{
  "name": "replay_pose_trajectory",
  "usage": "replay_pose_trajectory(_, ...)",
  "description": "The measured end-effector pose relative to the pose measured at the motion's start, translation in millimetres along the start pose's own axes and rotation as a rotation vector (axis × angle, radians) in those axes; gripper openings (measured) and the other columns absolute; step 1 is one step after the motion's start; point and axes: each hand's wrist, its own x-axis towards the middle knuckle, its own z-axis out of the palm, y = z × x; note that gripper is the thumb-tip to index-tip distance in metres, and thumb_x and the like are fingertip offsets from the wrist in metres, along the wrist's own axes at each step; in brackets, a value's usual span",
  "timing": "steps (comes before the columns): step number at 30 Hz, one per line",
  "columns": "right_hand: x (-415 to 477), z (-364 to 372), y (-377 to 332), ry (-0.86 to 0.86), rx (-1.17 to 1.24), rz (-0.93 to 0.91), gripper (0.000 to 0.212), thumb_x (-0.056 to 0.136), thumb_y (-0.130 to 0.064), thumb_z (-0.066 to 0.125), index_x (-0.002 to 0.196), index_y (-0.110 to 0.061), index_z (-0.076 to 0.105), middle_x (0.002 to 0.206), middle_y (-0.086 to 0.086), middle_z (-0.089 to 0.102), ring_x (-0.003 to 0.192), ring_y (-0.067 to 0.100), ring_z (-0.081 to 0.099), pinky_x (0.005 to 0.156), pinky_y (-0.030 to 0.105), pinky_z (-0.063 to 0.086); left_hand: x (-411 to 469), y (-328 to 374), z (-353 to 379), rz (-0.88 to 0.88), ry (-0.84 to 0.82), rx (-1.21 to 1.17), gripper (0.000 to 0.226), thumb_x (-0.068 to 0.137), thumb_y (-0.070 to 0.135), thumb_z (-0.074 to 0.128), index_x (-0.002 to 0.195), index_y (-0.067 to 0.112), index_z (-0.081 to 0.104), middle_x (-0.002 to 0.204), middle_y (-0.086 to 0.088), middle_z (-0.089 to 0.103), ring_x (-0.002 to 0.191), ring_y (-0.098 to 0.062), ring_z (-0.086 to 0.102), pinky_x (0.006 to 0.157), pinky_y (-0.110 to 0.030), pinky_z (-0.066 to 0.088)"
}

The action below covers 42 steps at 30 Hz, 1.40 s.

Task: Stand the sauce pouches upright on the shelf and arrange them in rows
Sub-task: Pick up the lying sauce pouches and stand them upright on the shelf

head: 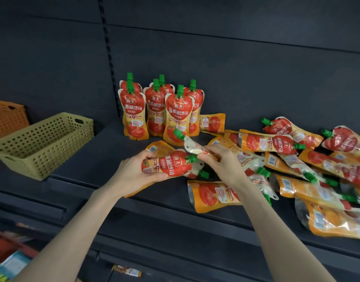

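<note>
Several red-and-orange sauce pouches with green caps point(156, 110) stand upright in short rows at the back of the dark shelf point(89, 159). Many more pouches point(293, 159) lie flat in a heap across the shelf's right half. My left hand point(134, 174) grips one pouch point(171, 162) held sideways, cap pointing right. My right hand point(222, 161) holds a second pouch point(192, 146) by its upper part, silver back facing me, green cap tilted up to the left. Both hands hover just above the shelf, in front of the standing group.
A yellow-green perforated basket point(44, 143) sits on the shelf's left part, with an orange basket point(6, 117) behind it. A slotted upright point(109, 55) runs up the dark back panel. Lower shelves with goods show at the bottom left point(10, 259).
</note>
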Motion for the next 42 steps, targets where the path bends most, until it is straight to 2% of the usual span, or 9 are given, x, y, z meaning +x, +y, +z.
replay_pose_trajectory(3,7,-6,-10,0.075,0.098,-0.002,0.012,0.090,-0.034,0.055,0.090,-0.025,0.063,0.083,-0.015,0.058,0.079,0.001,0.056,0.067,0.011,0.040,1,3,-6,0.008,0.037,-0.105,0.052,0.064,0.054,0.076,0.105,0.030,0.055,0.098,0.014,0.064,0.093,-0.005,0.061,0.085,-0.032,0.051)
replay_pose_trajectory(7,17,-7,-31,0.126,0.258,0.020,0.019,0.094,-0.029,0.052,0.077,-0.026,0.060,0.070,-0.014,0.062,0.066,-0.004,0.057,0.063,0.014,0.042,6,8,-22,0.037,0.112,-0.190,0.047,0.075,0.044,0.069,0.112,0.022,0.050,0.100,0.013,0.063,0.090,-0.001,0.061,0.075,-0.020,0.050)
replay_pose_trajectory(9,23,-6,-42,0.125,0.324,0.036,0.027,0.095,-0.035,0.049,0.077,-0.018,0.061,0.069,-0.002,0.067,0.066,0.013,0.064,0.063,0.024,0.046,10,8,-31,0.049,0.163,-0.263,0.052,0.077,0.039,0.068,0.119,0.024,0.043,0.102,0.018,0.058,0.092,0.004,0.058,0.073,-0.014,0.046)
replay_pose_trajectory(11,33,2,-51,0.105,0.422,0.060,0.036,0.095,-0.041,0.046,0.091,-0.010,0.063,0.089,0.019,0.069,0.082,0.035,0.066,0.071,0.038,0.052,15,4,-39,0.050,0.210,-0.317,0.052,0.077,0.036,0.070,0.117,0.023,0.039,0.101,0.020,0.056,0.091,0.004,0.056,0.071,-0.013,0.044)
replay_pose_trajectory(15,51,35,-68,0.084,0.564,0.184,0.051,0.091,-0.058,0.040,0.122,-0.021,0.057,0.113,-0.002,0.068,0.108,0.013,0.063,0.094,0.037,0.051,23,-10,-56,0.010,0.213,-0.464,0.042,0.085,0.037,0.062,0.115,0.023,0.036,0.105,0.015,0.056,0.096,0.000,0.057,0.069,-0.015,0.044)
replay_pose_trajectory(21,76,99,-103,0.203,0.683,0.234,0.038,0.099,-0.043,0.033,0.111,-0.020,0.061,0.106,-0.003,0.070,0.100,0.010,0.066,0.091,0.030,0.052,44,-57,-95,0.012,0.160,-0.596,0.042,0.088,0.042,0.054,0.126,0.034,0.040,0.116,0.016,0.057,0.104,-0.003,0.056,0.081,-0.021,0.045)
replay_pose_trajectory(28,94,144,-112,0.372,0.639,0.195,0.033,0.097,-0.034,0.044,0.115,-0.011,0.059,0.102,-0.002,0.071,0.093,0.011,0.068,0.079,0.026,0.056,68,-92,-109,0.131,0.137,-0.650,0.027,0.085,0.025,0.064,0.106,0.038,0.055,0.105,0.012,0.067,0.097,-0.002,0.064,0.074,-0.018,0.052)
replay_pose_trajectory(33,102,160,-121,0.395,0.664,0.152,0.031,0.098,-0.027,0.044,0.122,-0.012,0.054,0.109,-0.003,0.068,0.097,0.006,0.066,0.075,0.017,0.054,80,-105,-122,0.171,0.137,-0.676,0.030,0.082,0.020,0.066,0.105,0.037,0.057,0.102,0.014,0.067,0.093,0.003,0.063,0.068,-0.011,0.052)
replay_pose_trajectory(42,121,176,-131,0.336,0.688,0.127,0.021,0.099,-0.028,0.041,0.113,-0.026,0.057,0.109,-0.008,0.067,0.103,0.007,0.064,0.086,0.023,0.054,80,-127,-124,0.158,0.103,-0.759,0.036,0.082,0.014,0.067,0.114,0.027,0.056,0.110,0.007,0.067,0.102,-0.005,0.063,0.078,-0.019,0.053)
